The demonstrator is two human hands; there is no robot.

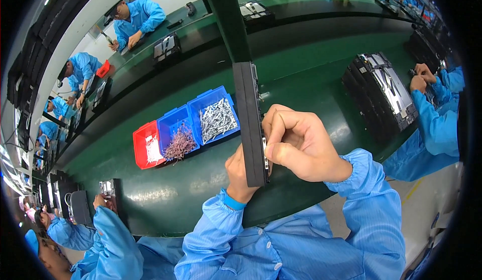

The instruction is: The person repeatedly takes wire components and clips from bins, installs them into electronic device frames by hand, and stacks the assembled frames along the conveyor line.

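Observation:
In front of me a black slab-shaped device (pixel 249 124) stands on edge, its thin side turned toward me. My left hand (pixel 235 172) grips it low on the left; the device hides most of those fingers. My right hand (pixel 304 147) is closed, thumb and index finger pinched against the device's right face, beside a narrow light strip (pixel 265 153). Whatever lies between those fingertips is too small to tell. Left of the device sit a red bin (pixel 140 148) of small white pieces, a blue bin (pixel 171 121) of reddish wires and another blue bin (pixel 205 102) of silvery-white parts.
The green bench (pixel 165 194) curves across the view, with a green post (pixel 223 21) rising behind the device. A stack of black devices (pixel 369 96) stands at right, near a co-worker's hands (pixel 423 77). Another co-worker's sleeve (pixel 113 235) is at lower left.

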